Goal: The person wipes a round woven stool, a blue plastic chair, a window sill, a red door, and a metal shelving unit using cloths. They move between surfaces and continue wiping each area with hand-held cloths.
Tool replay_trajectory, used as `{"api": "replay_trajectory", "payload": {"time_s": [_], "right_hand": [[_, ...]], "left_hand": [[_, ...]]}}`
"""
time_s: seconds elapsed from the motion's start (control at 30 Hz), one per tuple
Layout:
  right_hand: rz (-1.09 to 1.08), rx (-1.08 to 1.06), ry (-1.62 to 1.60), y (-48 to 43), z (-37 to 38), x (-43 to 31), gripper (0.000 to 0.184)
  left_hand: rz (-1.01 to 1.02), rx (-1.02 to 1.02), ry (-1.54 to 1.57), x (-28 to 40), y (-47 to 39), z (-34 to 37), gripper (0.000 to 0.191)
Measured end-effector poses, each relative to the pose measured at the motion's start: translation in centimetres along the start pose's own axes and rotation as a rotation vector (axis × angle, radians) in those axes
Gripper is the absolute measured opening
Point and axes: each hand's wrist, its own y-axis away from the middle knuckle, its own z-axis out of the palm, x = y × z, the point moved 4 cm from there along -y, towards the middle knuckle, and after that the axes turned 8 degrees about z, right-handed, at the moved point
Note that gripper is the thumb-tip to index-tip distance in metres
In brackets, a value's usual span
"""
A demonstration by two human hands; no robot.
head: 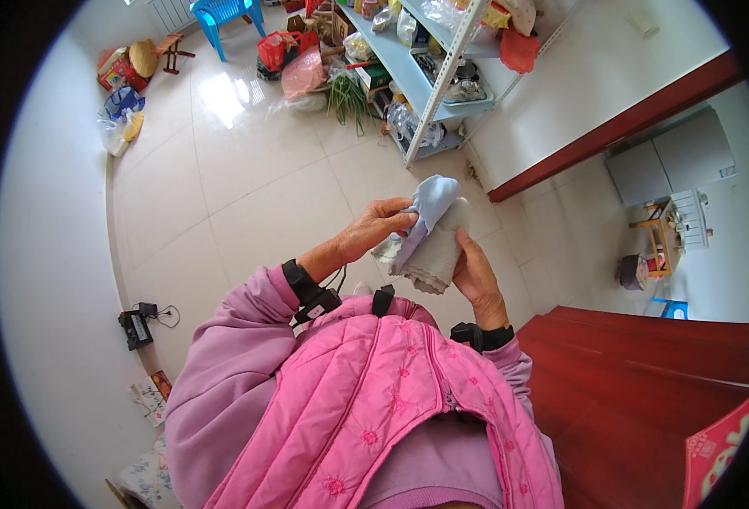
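My left hand (384,223) pinches a light blue cloth (435,197) between thumb and fingers. Behind and below it is a folded grey cloth (435,254) with a scalloped edge, which my right hand (475,267) grips along its right side. The blue cloth lies partly over the grey one, and both are held up in front of my body above the tiled floor. Some of my right fingers are hidden behind the grey cloth. Black bands with small devices are strapped around both wrists.
A metal shelving unit (435,95) with bags and trays stands ahead. Green stalks (347,98) and a pink bag (303,73) lie beside it. A red wooden door (629,382) is at my right, by a doorway. A black device with a cable (135,327) sits at the left wall.
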Motion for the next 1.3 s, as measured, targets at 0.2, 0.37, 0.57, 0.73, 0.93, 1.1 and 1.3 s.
{"api": "replay_trajectory", "payload": {"time_s": [0.2,0.37,0.57,0.73,0.93,1.1,1.3], "right_hand": [[-0.030,-0.179,0.026,-0.4,2.9,0.0,0.059],[-0.042,-0.088,0.095,-1.3,2.9,0.3,0.054],[0.014,0.010,0.075,-3.0,0.9,1.0,0.044],[0.048,0.068,0.164,-4.0,-0.3,0.9,0.039],[0.136,-0.070,0.278,-3.4,0.1,-1.3,0.043],[0.113,-0.198,0.307,-4.3,0.4,-3.2,0.047],[0.149,-0.151,0.340,-7.7,-3.7,-3.6,0.050]], "left_hand": [[0.308,0.004,-0.841,1.3,-0.2,2.2,0.035],[0.485,-0.045,-0.747,2.0,0.0,2.5,0.040],[0.151,0.092,-0.193,0.6,0.3,-0.4,0.037],[0.200,0.277,-0.229,1.5,1.3,-3.6,0.023],[0.253,0.479,-0.203,2.1,2.1,-5.9,0.023],[0.258,0.539,-0.106,3.0,1.8,-6.0,0.023],[0.247,0.619,-0.173,3.4,0.1,-6.2,0.023]]}}
